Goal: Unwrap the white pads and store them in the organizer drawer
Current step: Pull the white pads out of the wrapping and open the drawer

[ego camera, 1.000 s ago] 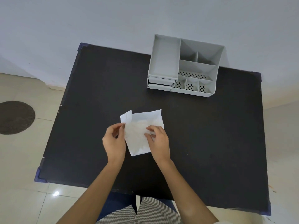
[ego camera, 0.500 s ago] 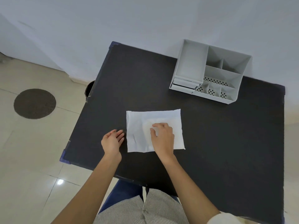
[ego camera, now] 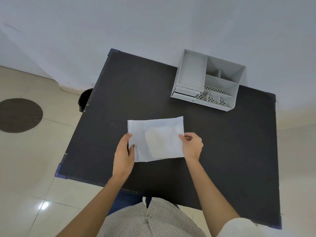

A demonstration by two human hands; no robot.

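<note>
The opened wrapper lies spread between my two hands, over the near middle of the black worktop, its long axis running left to right across my body. A paler oval shape, which I judge to be the white pad, shows through the sheet slightly right of centre; whether it lies on or under the sheet I cannot tell.

My left hand grips the left edge, thumb on top and fingers beneath, closed on the sheet. My right hand pinches the right edge between thumb and forefinger, the other fingers curled in. Both forearms reach forward from my lap, wrists roughly level.

The organizer stands at the far right of the worktop against the wall, well apart from the wrapper. Its drawer sits at its lower left front, apparently pushed nearly in. My right hand is nearer to it.
</note>
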